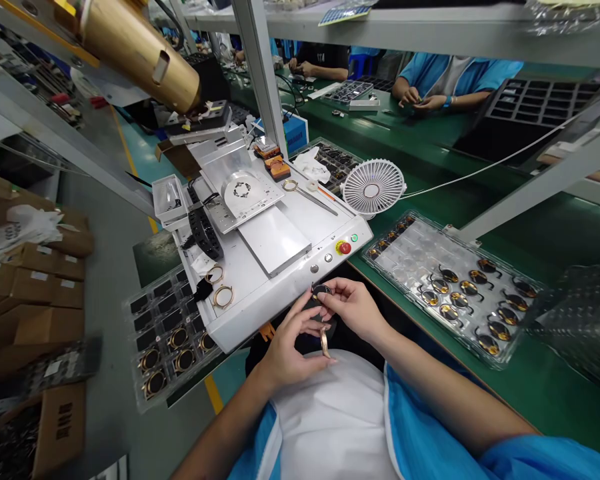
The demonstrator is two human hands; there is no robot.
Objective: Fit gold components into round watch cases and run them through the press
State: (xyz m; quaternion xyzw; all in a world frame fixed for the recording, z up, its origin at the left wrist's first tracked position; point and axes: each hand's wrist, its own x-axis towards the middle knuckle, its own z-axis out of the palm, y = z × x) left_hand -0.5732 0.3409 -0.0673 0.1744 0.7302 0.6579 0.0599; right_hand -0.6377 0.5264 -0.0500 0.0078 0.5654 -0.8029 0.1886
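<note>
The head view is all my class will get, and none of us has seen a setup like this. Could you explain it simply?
The camera is worn on the person's head, looking forward and down at two bare hands. The left hand holds a gold-coloured ring; the right hand pinches a small dark round part. Ahead is a white machine with a red button; two more rings lie on its top, and a fan stands near its far right side. A clear tray on the right holds dark-and-amber parts; another tray, on the left, includes gold-rimmed pieces.
</note>
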